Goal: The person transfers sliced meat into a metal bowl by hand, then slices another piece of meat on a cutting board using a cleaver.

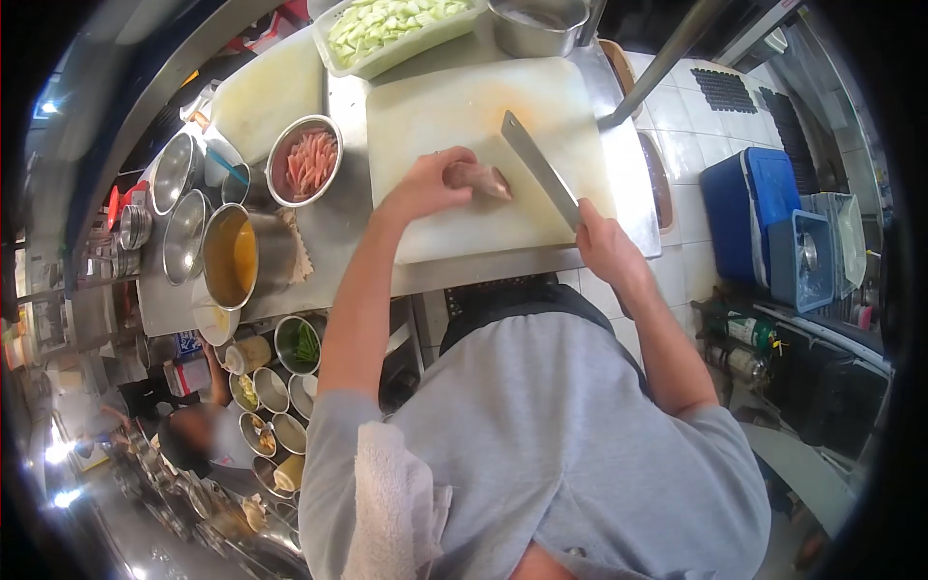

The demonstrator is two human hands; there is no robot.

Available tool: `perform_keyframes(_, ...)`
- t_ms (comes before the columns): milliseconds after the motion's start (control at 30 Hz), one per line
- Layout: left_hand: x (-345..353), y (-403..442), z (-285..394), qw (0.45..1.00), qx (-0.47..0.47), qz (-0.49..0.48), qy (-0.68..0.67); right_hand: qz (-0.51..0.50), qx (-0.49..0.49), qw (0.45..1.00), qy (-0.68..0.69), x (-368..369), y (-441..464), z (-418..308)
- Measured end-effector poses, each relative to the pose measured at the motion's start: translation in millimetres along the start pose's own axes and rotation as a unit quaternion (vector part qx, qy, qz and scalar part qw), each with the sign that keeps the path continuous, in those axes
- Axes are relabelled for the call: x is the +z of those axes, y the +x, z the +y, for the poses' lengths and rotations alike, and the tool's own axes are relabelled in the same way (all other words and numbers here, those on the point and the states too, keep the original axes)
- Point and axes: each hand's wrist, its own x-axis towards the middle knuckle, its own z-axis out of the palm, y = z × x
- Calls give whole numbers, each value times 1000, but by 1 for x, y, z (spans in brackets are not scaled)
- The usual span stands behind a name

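Note:
My left hand (435, 186) is closed around a short pinkish-brown piece of meat (483, 181) over the white cutting board (425, 116). Its cut-looking end points right, toward the blade. In my right hand (611, 246), at the board's right front edge, is the handle of a long, wide knife (538, 166). The blade slants up and left across the board, apart from the meat, with a small hole near its tip. To the left of the board, a metal bowl (274, 164) holds pink strips (311, 164).
Behind the board stand a tub of chopped pale-green vegetable (396, 34) and a metal pot (537, 39). On the left are a pot of orange-yellow liquid (232, 256) and empty-looking bowls (186, 237). A blue cooler (744, 217) is at right. Another person (227, 440) is lower left.

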Motion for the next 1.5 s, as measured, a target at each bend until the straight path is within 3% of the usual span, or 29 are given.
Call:
perform_keyframes(200, -1, 11, -27, 999, -2, 35, -29, 12, 12, 1000, -5, 3, -3, -2)
perform_keyframes(300, 2, 3, -24, 990, -101, 27, -96, 14, 18, 1000, 14, 7, -6, -2)
perform_keyframes(433, 34, -24, -22, 983, -1, 181, -20, 35, 12, 999, 13, 8, -4, 2)
perform_keyframes(500, 48, -33, -4, 973, 96, 190, 87, 13, 39, 999, -7, 6, -6, 2)
perform_keyframes(567, 54, -37, 14, 976, 129, 170, -44, -13, 51, 998, -28, 6, 0, 0)
perform_keyframes(600, 60, -24, -14, 961, 178, 202, 69, -23, 45, 998, -43, 7, -1, 3)
perform_keyframes(633, 55, -25, -6, 954, 205, 211, 63, -34, 46, 997, -55, 5, 2, 1)
perform_keyframes(767, 79, -29, -31, 936, 238, 232, 115, 50, -68, 994, -72, 7, -5, -8)
perform_keyframes(800, 87, -29, -37, 925, 254, 260, 110, 8, -45, 997, -68, 2, -1, -18)
perform_keyframes(1000, 83, -28, -19, 911, 193, 302, 204, -33, -23, 997, -67, -4, 8, -37)
perform_keyframes(1233, 65, -18, -23, 928, 222, 241, 180, -47, -30, 996, -75, 0, 9, -29)
perform_keyframes(1333, 63, -28, 0, 925, 195, 264, 193, -54, -8, 996, -72, 4, 10, -26)
perform_keyframes(1500, 66, -26, -12, 965, 144, 198, 93, -50, 9, 996, -71, 5, 8, -20)
